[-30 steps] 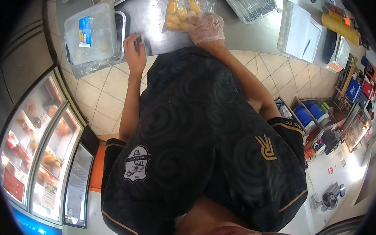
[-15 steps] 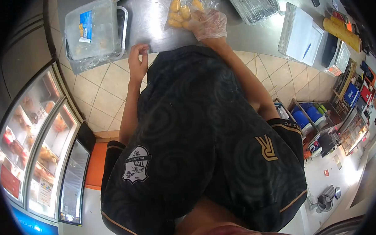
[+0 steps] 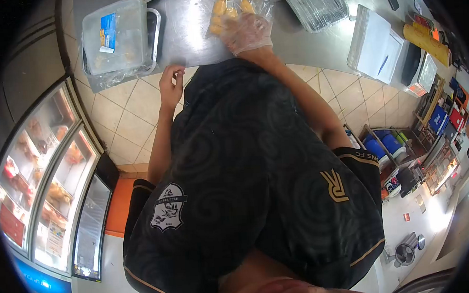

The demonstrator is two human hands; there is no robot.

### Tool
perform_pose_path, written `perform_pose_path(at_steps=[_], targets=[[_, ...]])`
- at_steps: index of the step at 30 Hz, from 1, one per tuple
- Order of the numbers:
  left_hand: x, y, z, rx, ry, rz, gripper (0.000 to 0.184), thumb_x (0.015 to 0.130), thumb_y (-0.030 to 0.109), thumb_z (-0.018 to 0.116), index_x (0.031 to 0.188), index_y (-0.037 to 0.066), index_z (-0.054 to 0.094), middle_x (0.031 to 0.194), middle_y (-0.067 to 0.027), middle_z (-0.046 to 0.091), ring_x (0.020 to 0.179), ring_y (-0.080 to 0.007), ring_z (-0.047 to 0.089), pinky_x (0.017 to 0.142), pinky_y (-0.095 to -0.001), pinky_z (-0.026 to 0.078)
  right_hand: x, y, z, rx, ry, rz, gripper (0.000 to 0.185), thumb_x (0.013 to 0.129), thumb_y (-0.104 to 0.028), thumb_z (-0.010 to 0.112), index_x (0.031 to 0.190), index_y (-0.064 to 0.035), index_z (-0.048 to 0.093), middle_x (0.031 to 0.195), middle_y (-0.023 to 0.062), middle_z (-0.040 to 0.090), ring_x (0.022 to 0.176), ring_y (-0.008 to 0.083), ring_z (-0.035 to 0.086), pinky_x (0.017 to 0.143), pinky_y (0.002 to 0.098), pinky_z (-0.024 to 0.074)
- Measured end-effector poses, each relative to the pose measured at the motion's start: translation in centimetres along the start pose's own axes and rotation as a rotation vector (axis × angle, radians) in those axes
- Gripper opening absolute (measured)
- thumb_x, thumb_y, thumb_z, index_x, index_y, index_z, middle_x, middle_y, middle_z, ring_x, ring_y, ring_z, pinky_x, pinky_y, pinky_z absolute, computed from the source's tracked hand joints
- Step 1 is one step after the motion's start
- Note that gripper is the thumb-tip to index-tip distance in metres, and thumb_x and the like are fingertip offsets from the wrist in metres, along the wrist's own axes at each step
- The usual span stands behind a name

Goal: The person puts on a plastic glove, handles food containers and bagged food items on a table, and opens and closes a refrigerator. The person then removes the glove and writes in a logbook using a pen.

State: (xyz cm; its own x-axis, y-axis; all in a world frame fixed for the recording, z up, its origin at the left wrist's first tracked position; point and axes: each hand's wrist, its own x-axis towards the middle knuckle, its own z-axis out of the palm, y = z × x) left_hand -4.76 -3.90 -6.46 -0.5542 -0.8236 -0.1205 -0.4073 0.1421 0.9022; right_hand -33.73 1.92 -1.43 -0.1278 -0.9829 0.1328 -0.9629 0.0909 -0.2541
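Note:
My right hand, in a clear plastic glove, lies over the lower part of a clear plastic bag. Its fingers stretch to the left across the bag, a little blurred. Inside the bag are several rounded yellow food pieces, which I cannot name more exactly. My left hand is bare and hangs by the front edge of the metal table. Its fingers curl loosely with a gap to the thumb, and nothing shows between them.
A lidded plastic tub with a blue label stands at the table's left. To the right are a film-wrapped tray, papers with a pen and a yellow roll. A lit display fridge stands at far left.
My gloved right hand has slid left and slightly down, covering more of the yellow pieces. My left hand has drawn back a little from the table's edge.

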Motion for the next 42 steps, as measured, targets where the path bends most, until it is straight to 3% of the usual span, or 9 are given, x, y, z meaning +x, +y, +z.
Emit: perform_pose_path(at_steps=[2, 5, 14, 20, 26, 30, 35, 38, 42], targets=[[-0.4, -0.4, -0.3, 0.02, -0.013, -0.007, 0.014, 0.091, -0.004, 0.055, 0.099, 0.004, 0.064, 0.093, -0.0077, 0.065, 0.082, -0.0184, 0.063, 0.069, -0.0288, 0.047, 0.6, -0.7, -1.0, -0.057, -0.192, 0.023, 0.025, 0.091, -0.03, 0.054, 0.113, -0.0308, 0.066, 0.128, -0.0024, 0.055, 0.12, 0.0343, 0.048, 0.093, 0.0594, 0.0395], [-1.2, -0.9, -0.7, 0.028, -0.023, -0.041, 0.013, 0.092, -0.005, 0.055, 0.098, 0.003, 0.064, 0.091, -0.0067, 0.064, 0.082, -0.0158, 0.062, 0.071, -0.0273, 0.047, -0.9, 0.4, 2.3, 0.086, 0.036, -0.095, 0.029, 0.092, -0.037, 0.052, 0.118, -0.0311, 0.061, 0.125, -0.0005, 0.056, 0.118, 0.0347, 0.049, 0.09, 0.0588, 0.0392], [-3.7, -4.5, -0.7, 0.063, -0.01, -0.168, 0.012, 0.092, -0.001, 0.056, 0.096, 0.006, 0.066, 0.091, -0.0049, 0.067, 0.079, -0.0148, 0.065, 0.06, -0.0262, 0.045, 2.2, 0.0, 0.1, -0.079, -0.369, -0.111, 0.028, 0.092, -0.04, 0.05, 0.112, -0.0275, 0.065, 0.124, 0.0064, 0.053, 0.12, 0.037, 0.046, 0.093, 0.0597, 0.0375], [-4.4, -6.0, -1.0, 0.073, -0.015, -0.183, 0.013, 0.091, -0.001, 0.056, 0.095, 0.006, 0.066, 0.09, -0.0038, 0.068, 0.079, -0.0138, 0.065, 0.058, -0.0259, 0.044, 4.0, 0.5, 2.7, 0.057, -0.22, 0.25, 0.033, 0.089, -0.041, 0.054, 0.118, -0.028, 0.065, 0.131, 0.0024, 0.053, 0.118, 0.0372, 0.048, 0.096, 0.0608, 0.0364], [-5.4, -7.9, -1.1, 0.065, 0.005, -0.242, 0.013, 0.092, -0.001, 0.056, 0.094, 0.007, 0.066, 0.089, -0.003, 0.069, 0.077, -0.0121, 0.065, 0.059, -0.0251, 0.043, 1.1, 2.3, 2.4, 0.028, 0.166, 0.398, 0.044, 0.084, -0.049, 0.059, 0.122, -0.0256, 0.064, 0.128, 0.0125, 0.054, 0.116, 0.0412, 0.047, 0.096, 0.0595, 0.0345], [-5.1, -8.4, -0.6, 0.048, -0.009, -0.294, 0.014, 0.093, -0.001, 0.054, 0.094, 0.007, 0.066, 0.089, -0.0029, 0.069, 0.077, -0.0116, 0.065, 0.059, -0.0251, 0.044, 1.2, 3.1, 3.7, -0.085, -0.078, 0.434, 0.049, 0.085, -0.051, 0.056, 0.126, -0.0263, 0.06, 0.131, 0.0148, 0.051, 0.119, 0.0407, 0.045, 0.099, 0.0593, 0.0313], [-4.5, -8.5, -0.2, 0.052, -0.023, -0.275, 0.014, 0.093, -0.001, 0.054, 0.094, 0.006, 0.066, 0.088, -0.0032, 0.069, 0.078, -0.0127, 0.065, 0.059, -0.0258, 0.044, 3.7, 1.6, 3.5, -0.204, 0.122, 0.16, 0.05, 0.086, -0.051, 0.052, 0.129, -0.0245, 0.057, 0.131, 0.0125, 0.052, 0.122, 0.0369, 0.045, 0.103, 0.0555, 0.03], [-4.7, -8.3, 0.0, 0.036, -0.023, -0.291, 0.013, 0.093, 0.0, 0.054, 0.094, 0.006, 0.066, 0.089, -0.0033, 0.07, 0.078, -0.013, 0.065, 0.06, -0.0261, 0.044, 5.9, 1.8, 3.5, 0.038, -0.302, 0.385, 0.052, 0.087, -0.053, 0.049, 0.13, -0.0245, 0.056, 0.133, 0.0139, 0.051, 0.127, 0.035, 0.043, 0.105, 0.0547, 0.029], [-5.0, -8.5, -0.3, 0.072, -0.022, -0.275, 0.012, 0.094, 0.001, 0.055, 0.093, 0.007, 0.065, 0.089, -0.0029, 0.07, 0.077, -0.0125, 0.065, 0.06, -0.0262, 0.044, 5.4, 2.9, 4.5, -0.032, -0.082, 0.439, 0.057, 0.088, -0.055, 0.047, 0.136, -0.0246, 0.053, 0.137, 0.0161, 0.05, 0.132, 0.0354, 0.04, 0.107, 0.0552, 0.0269]])
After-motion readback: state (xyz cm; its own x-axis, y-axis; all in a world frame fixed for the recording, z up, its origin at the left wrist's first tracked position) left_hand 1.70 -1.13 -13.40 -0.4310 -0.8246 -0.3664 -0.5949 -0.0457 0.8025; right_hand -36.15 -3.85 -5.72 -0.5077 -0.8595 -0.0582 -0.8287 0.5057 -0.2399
